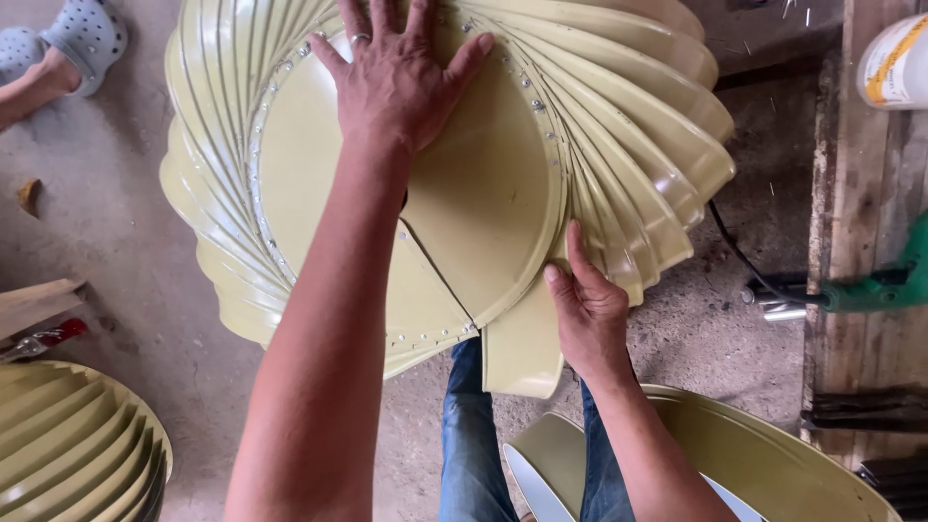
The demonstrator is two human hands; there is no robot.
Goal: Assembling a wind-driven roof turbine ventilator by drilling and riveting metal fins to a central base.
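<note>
Left hand (pixel 401 82) is spread flat, pressing the disc (pixel 483 193) of the olive finned vent (pixel 619 126), which sits over the knees above the floor (pixel 116 222). Right hand (pixel 590 309) is pinching a loose blade (pixel 524 343) at the near rim. Those thin metal edges look sharp, so I'd guess a slip could cut fingers or bend the blade. Drill (pixel 870 285) lies right.

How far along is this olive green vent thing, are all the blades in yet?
Most curved olive-green metal blades already sit fanned around the round riveted top plate. The left hand presses flat on that plate; the right hand steadies one loose blade hanging at the near edge, not yet lined up.
</note>
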